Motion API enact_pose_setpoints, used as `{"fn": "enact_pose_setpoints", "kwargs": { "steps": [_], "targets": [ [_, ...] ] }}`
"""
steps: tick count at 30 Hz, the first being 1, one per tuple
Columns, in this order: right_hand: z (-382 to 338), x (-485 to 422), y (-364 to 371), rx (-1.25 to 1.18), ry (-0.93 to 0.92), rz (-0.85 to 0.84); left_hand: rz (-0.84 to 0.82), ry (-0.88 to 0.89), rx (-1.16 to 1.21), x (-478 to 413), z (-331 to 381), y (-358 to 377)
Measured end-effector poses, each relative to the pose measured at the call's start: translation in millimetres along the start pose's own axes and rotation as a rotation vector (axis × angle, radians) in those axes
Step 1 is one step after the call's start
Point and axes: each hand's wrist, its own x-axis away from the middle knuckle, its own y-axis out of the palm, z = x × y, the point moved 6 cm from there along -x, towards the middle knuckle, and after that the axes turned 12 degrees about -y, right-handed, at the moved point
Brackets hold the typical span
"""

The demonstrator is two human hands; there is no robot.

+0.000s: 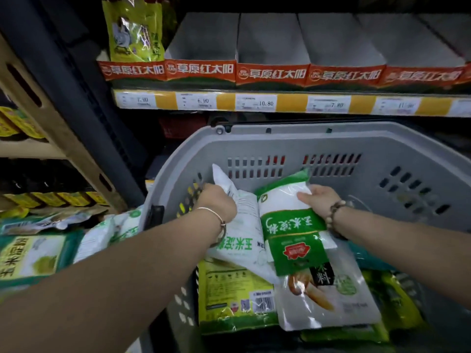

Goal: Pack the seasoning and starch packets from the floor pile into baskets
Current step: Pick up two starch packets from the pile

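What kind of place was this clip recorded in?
Most likely a supermarket aisle: a yellow-and-white strip of printed price tags runs under red branded cardboard display trays, and a grey plastic shopping basket holds green-and-white starch packets.

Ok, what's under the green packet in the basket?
A printed pouch lies under the green packet, with yellow packets lower down. The basket floor is covered.

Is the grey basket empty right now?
No, the grey basket holds several packets, among them a yellow-green packet near its left wall.
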Motion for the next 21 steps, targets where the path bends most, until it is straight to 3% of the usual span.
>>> {"fn": "enact_pose_setpoints", "kwargs": {
  "steps": [4, 6, 8, 10, 14, 17, 21],
  "targets": [
    [5.9, -7.4, 3.2, 0.269, -0.038, 0.005, 0.074, -0.069, 0.005, -8.3, -11.2, -0.1],
    [-0.8, -8.3, -0.2, 0.487, -0.072, -0.010, 0.191, 0.068, -0.076, -2.3, -6.4, -2.4],
    [-16.3, -6.8, -3.8, 0.616, -0.175, -0.022, 0.343, 0.348, -0.238, 16.2, 12.5, -2.6],
    [-33.0, 3.9, -2.1, 0.766, -0.303, -0.064, 0.259, 0.482, -0.453, 27.9, 21.8, 16.2],
    [-28.4, 32.3, 28.7, 1.098, -0.452, -0.362, -0.048, 0.354, -0.807, 17.9, 4.2, 57.6],
    [-4.3, 41.3, 45.2, 1.118, -0.422, -0.574, -0.090, 0.348, -0.898, 11.1, 2.6, 63.8],
    [10.7, 38.9, 46.3, 1.118, -0.417, -0.582, -0.101, 0.330, -0.934, 4.9, 7.6, 69.5]
  ]
}}
